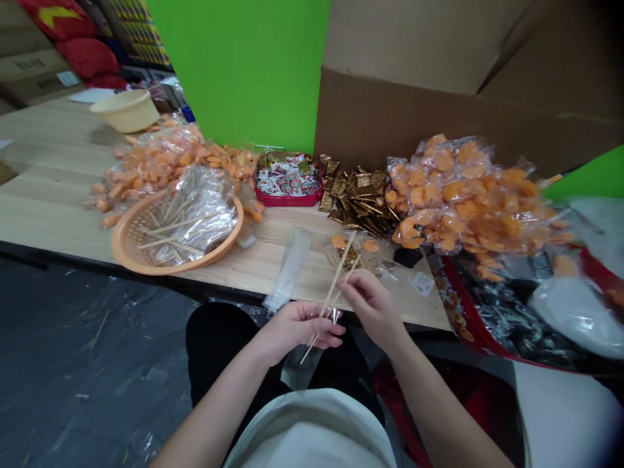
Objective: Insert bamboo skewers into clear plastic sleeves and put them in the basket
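Above my lap, my left hand (305,328) is closed around thin wooden sticks (336,276), which slant up and to the right past the table edge. A clear plastic bag (298,370) hangs below the fingers of this hand; how it is gripped is partly hidden. My right hand (373,305) pinches one of the sticks near its upper end. Just beyond the hands, flat clear bags (291,266) lie at the table's front edge, and a small packet with orange discs (370,246) rests by the stick tips.
An orange basket (121,244) at left holds clear bags and wooden sticks. Behind stand a red tin (288,200) of small printed sachets and a heap of brown-gold sachets (363,198). Bagged orange pieces (458,188) pile up at right, beside a red tray (451,299). A cream bowl (127,112) sits far left.
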{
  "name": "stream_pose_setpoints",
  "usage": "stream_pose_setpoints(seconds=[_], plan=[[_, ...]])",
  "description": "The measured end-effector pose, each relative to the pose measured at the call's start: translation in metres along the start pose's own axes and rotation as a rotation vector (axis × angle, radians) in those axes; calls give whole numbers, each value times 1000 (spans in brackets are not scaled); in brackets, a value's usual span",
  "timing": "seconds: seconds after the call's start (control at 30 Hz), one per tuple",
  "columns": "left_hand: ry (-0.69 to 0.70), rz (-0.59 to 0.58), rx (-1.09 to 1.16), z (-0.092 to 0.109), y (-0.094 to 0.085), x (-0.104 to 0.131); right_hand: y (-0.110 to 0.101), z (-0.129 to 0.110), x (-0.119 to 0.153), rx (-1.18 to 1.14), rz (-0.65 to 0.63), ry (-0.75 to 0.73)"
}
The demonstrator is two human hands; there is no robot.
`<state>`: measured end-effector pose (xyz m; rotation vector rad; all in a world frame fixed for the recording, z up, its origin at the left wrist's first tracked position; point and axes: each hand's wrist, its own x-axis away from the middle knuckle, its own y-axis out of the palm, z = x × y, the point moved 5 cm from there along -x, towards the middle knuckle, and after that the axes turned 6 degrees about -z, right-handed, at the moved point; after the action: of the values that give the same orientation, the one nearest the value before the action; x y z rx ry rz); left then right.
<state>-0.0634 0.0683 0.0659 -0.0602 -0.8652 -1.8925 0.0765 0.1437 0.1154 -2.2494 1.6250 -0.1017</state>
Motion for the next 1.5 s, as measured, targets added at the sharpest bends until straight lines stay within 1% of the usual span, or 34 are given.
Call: stream_pose_setpoints(seconds=[0.03,0.13,0.17,0.2,0.23,0.27,0.3,0.33,0.37,0.4,0.43,0.5,0.53,0.57,0.6,0.67,0.77,0.83,0.9,0.97,1.0,1.03,1.07,1.13,1.17,1.2,1.27,1.33,1.4,1.5], plan=[[2,0,-11,1,0,-1,-6,3,-4,13,43,-16],[3,-2,-64,2,2,-3,-37,2,-16,-44,343,-89],[0,-5,-79,2,2,-4,-42,-3,-20,-34,364,-123],[1,-8,-86,1,2,-5,-41,-9,-23,3,301,-152],[4,-10,-85,2,2,-6,-35,-16,-24,57,164,-166],[12,-9,-77,2,2,-7,-24,-20,-22,111,-24,-161],[25,-6,-66,3,2,-7,-10,-23,-16,149,-223,-147],[44,0,-55,5,1,-7,3,-24,-8,163,-395,-129],[66,10,-46,8,0,-6,13,-23,1,146,-493,-109],[86,23,-41,10,-1,-5,19,-20,7,97,-495,-88],[102,41,-39,12,-3,-5,20,-16,10,30,-418,-57],[125,77,-45,15,-5,-3,18,-2,13,-100,-194,52],[142,92,-50,16,-6,-3,18,5,13,-132,-133,112],[163,102,-56,16,-6,-3,21,10,13,-133,-122,157],[184,104,-58,16,-5,-3,24,12,13,-107,-145,181],[214,91,-48,14,-3,-2,28,9,12,-30,-165,173],[270,73,-47,16,2,0,26,-4,13,91,-108,98],[349,103,-62,21,2,2,27,-13,14,173,-127,36],[404,191,-63,27,-1,3,28,-19,15,223,-161,-18],[406,294,-55,29,-5,3,29,-19,15,238,-179,-39],[397,334,-55,29,-6,3,28,-19,15,252,-155,-52],[387,361,-56,30,-6,3,25,-19,16,282,-91,-77],[381,378,-58,30,-6,3,20,-21,17,326,8,-119],[371,386,-57,30,-4,4,11,-29,24,424,204,-245],[366,384,-48,30,-3,4,9,-33,28,465,268,-314],[362,378,-41,30,-1,4,9,-38,32,502,292,-378],[373,365,-51,31,1,5,13,-47,37,571,260,-475],[425,374,-122,34,2,6,18,-52,39,656,227,-513],[501,413,-269,39,4,9,23,-54,37,721,173,-509],[591,480,-566,46,8,16,29,-53,32,758,81,-501]])
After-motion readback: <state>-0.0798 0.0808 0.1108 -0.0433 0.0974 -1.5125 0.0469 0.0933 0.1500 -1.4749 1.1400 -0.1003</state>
